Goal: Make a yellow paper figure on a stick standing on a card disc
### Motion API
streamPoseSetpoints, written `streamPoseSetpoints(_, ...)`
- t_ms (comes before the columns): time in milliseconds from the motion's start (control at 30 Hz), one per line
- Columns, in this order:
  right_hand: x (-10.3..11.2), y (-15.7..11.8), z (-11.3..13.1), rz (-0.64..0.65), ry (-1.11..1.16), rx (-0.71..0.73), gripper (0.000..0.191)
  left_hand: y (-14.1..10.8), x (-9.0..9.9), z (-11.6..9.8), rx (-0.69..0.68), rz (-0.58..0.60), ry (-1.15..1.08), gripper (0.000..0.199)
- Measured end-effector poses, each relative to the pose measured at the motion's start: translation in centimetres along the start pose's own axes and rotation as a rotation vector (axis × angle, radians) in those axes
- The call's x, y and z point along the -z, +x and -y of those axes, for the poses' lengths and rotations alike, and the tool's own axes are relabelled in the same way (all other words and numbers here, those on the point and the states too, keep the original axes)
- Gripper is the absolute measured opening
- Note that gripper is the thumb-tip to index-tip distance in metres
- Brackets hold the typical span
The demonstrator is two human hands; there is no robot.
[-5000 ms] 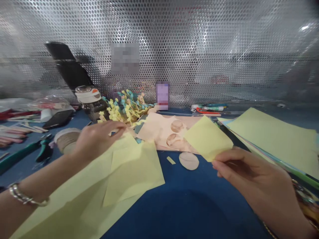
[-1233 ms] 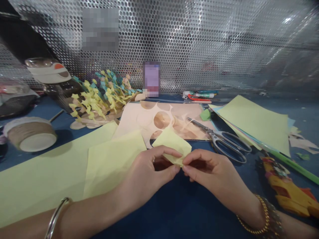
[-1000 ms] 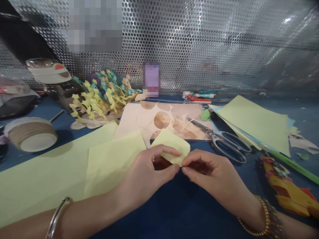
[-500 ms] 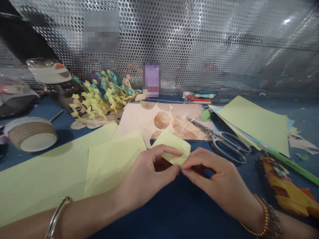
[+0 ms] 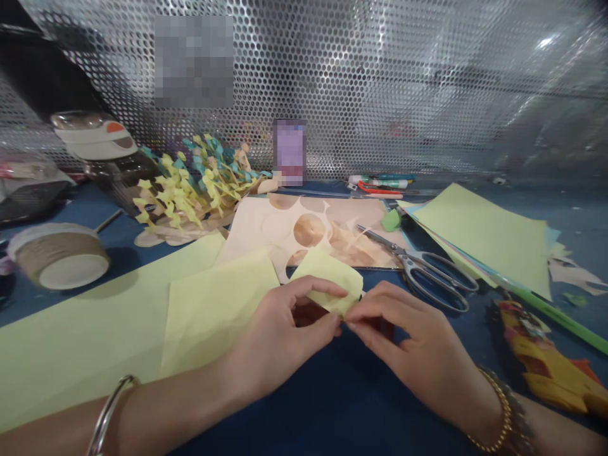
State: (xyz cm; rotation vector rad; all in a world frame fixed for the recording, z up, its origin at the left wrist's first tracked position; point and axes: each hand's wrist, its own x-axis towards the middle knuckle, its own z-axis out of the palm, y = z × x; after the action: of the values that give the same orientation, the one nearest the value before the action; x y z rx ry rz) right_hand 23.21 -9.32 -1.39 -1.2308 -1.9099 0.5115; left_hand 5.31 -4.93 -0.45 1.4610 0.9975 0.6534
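Observation:
A small piece of pale yellow-green paper [image 5: 327, 272] is held up between my two hands, above the dark blue table. My left hand [image 5: 285, 323] pinches it, with the index finger lying across its face and the thumb at the lower edge. At the paper's bottom corner, the fingertips of my right hand [image 5: 403, 335] are pressed together on it, close to my left thumb. The fingers hide that corner. Beside my left hand lies a larger pale yellow-green sheet [image 5: 209, 304]. Scissors [image 5: 418, 263] rest just beyond my right hand.
Behind the hands is a peach sheet with round holes [image 5: 256, 221]. Yellow and teal paper flowers [image 5: 185, 183], a twine roll [image 5: 61, 247] and a bottle [image 5: 109, 152] stand left. Rightward are stacked coloured paper [image 5: 484, 228], a green stick [image 5: 560, 316] and a yellow tool [image 5: 546, 361]. A phone [image 5: 289, 152] leans upright.
My right hand has shifted slightly, its knuckles and wrist turning a little at the paper's corner. The left hand and the paper have stayed nearly in place.

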Motion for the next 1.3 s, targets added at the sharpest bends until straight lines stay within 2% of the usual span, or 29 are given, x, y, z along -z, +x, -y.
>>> streamPoseSetpoints(167, 0.08, -0.21, -0.30, 0.041, -0.082, 0.023, 0.009, 0.07, 0.03, 0.17, -0.020, 0.020, -0.027, 0.021)
streamPoseSetpoints(433, -0.04, -0.17, -0.26, 0.095, -0.136, -0.019, 0.007, -0.06, 0.03, 0.17, 0.030, 0.008, -0.005, 0.024)
streamPoseSetpoints(700, -0.05, -0.18, 0.00, 0.039, -0.132, 0.031, 0.007, 0.05, 0.07, 0.47, 0.009, 0.008, -0.022, 0.022)
streamPoseSetpoints(1300, 0.24, -0.05, 0.17, 0.091, -0.254, 0.085, 0.010, -0.12, 0.01, 0.21, 0.023, -0.009, -0.020, 0.021)
